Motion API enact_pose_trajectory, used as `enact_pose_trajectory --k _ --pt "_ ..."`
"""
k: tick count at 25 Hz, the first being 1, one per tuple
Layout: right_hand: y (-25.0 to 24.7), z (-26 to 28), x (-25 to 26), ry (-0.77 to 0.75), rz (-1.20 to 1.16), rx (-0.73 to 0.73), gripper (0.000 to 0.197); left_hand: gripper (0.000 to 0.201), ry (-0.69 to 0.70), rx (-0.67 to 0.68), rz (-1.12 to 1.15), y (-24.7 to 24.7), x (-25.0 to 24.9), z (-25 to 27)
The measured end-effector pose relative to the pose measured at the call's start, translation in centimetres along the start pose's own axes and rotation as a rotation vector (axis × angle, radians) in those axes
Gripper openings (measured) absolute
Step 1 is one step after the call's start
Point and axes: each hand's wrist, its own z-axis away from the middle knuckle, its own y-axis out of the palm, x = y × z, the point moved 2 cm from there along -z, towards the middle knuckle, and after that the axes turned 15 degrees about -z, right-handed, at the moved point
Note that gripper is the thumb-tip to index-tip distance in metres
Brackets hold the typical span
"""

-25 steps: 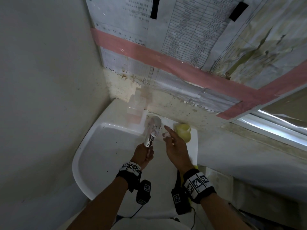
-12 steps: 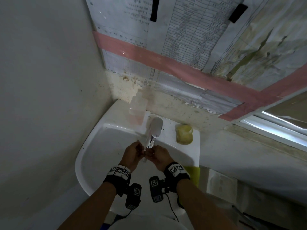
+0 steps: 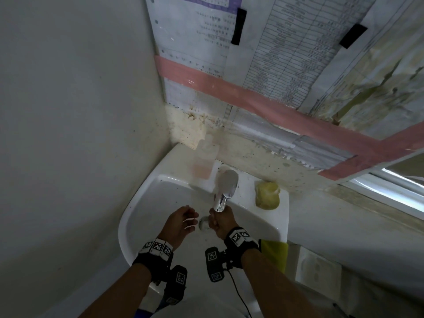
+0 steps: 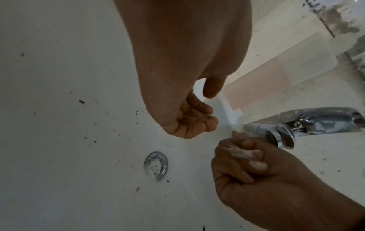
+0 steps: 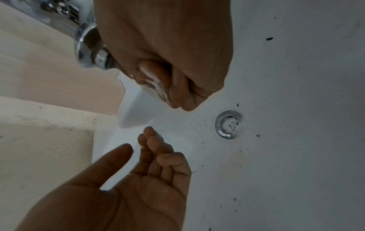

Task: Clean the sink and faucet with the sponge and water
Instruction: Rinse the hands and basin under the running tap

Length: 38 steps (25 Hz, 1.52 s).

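Note:
The white sink (image 3: 142, 212) is dotted with dark specks, and its chrome drain (image 4: 156, 165) lies in the middle. Over the basin reaches the chrome faucet (image 3: 224, 191). A yellow sponge (image 3: 267, 195) lies untouched on the ledge to the right of it. My right hand (image 3: 219, 220) is right under the spout (image 5: 88, 43), balled into a fist with white foam on its fingers (image 4: 242, 156) and nothing in it. My left hand (image 3: 187, 220) hovers to the left of it over the basin, palm up, with loosely curled fingers (image 5: 154, 150), and holds nothing.
A translucent bottle with pink liquid (image 3: 204, 161) stands on the ledge left of the faucet. A plain wall closes the left side, and taped papers (image 3: 286, 53) cover the back wall. A yellow-green cloth (image 3: 274, 253) hangs at the sink's front right corner.
One second ago my right hand was up beside the sponge. It came down to join the left under the spout. The left has since drawn away to the left.

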Motion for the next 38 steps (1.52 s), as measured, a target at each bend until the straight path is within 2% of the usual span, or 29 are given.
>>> enact_pose_trajectory --k 5,10,13,14,17,20,25,29,32,34,37,38 --pt "-0.7 -0.4 -0.5 -0.053 0.19 -0.029 0.029 0.026 -0.01 0.054 -0.03 0.7 -0.2 0.0" --pt "0.3 -0.4 0.3 -0.266 0.31 0.003 0.034 0.026 -0.035 0.066 -0.07 1.0 0.1 -0.6" --pt "0.2 0.5 0.9 -0.505 0.576 0.029 0.036 0.026 -0.033 0.066 -0.09 1.2 0.2 -0.9" --pt "0.0 0.7 0.9 -0.543 0.663 0.024 0.037 0.026 -0.027 0.068 -0.097 1.3 0.2 -0.8" --pt "-0.8 0.6 0.7 -0.537 0.756 -0.004 0.036 0.026 -0.014 0.074 -0.105 1.8 0.0 -0.7" --pt "-1.0 0.9 0.8 -0.559 0.711 0.071 0.037 0.024 -0.022 0.074 -0.098 2.4 -0.2 -0.6" --pt "-0.2 1.8 1.5 -0.411 0.478 0.07 0.026 0.023 -0.025 0.076 -0.059 3.1 0.1 -0.8" --pt "-0.9 2.3 1.8 -0.534 0.784 -0.007 0.035 0.022 -0.015 0.099 0.009 3.5 0.3 -1.3" --pt "-2.6 1.8 2.1 -0.504 0.894 0.012 0.041 0.027 -0.013 0.14 0.134 4.2 0.3 -1.5" --pt "-3.9 1.8 2.0 -0.387 0.743 0.009 0.045 0.032 -0.007 0.175 0.207 4.9 0.3 -1.9" --pt "-5.9 2.3 1.7 -0.03 0.22 -0.063 0.05 0.032 -0.004 0.186 0.319 6.3 0.4 -2.6" --pt "-6.5 2.5 1.7 0.038 0.096 -0.082 0.051 0.033 -0.007 0.191 0.35 6.8 0.4 -2.8"
